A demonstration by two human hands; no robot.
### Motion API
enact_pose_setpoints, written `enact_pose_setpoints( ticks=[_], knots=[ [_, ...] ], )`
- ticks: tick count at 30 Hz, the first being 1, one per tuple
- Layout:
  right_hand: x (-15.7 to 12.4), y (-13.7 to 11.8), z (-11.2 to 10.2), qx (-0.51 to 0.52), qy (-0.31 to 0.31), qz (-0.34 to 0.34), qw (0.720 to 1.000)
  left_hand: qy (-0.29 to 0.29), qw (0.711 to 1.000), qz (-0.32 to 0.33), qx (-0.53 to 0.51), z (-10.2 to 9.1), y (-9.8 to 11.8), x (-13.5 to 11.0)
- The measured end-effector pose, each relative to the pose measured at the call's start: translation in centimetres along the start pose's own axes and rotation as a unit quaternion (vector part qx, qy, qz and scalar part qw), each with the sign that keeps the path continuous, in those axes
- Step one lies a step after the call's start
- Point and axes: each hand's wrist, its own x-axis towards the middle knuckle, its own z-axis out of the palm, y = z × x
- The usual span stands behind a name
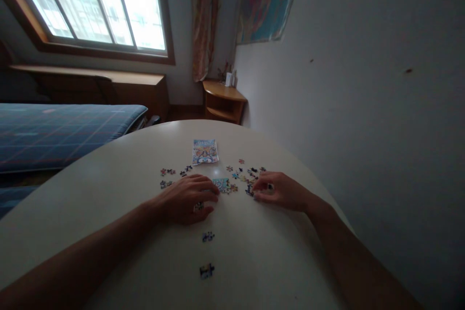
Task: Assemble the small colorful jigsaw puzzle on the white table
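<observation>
Piece-picking is seemingly under way: loose puzzle pieces [243,178] right of centre are reached by the curled right hand [281,191], grip not tellable; joined patch [221,183], centre, is flanked by the loosely spread, ungripping left hand [189,196]; fine pinch likely needed next.

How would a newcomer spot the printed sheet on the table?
On the white table with the rounded edge, look just beyond the left hand, toward the far side. The printed sheet lies flat there, roughly rectangular, mostly blue with a busy multicoloured picture. It is far larger than any of the small puzzle pieces around the hands.
</observation>
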Motion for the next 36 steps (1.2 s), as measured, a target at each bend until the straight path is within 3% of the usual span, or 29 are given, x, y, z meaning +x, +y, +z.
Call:
enact_pose_setpoints(
  ticks=[14, 25, 36],
  knots=[
    [0.1, -1.2, 0.3, -0.025, -0.033, -0.022, 0.999, 0.014, 1.0, 0.012, -0.021, 0.0, 0.0, 0.2],
    [-0.8, -0.5, -0.9, -0.004, -0.052, 0.041, 0.998, 0.005, 1.0, 0.009, -0.024, 0.1, -0.2, 0.1],
    [-0.3, -0.4, -0.1, 0.009, -0.052, 0.032, 0.998, 0.004, 0.999, 0.015, -0.028, -0.2, 0.1, 0.3]
  ],
)
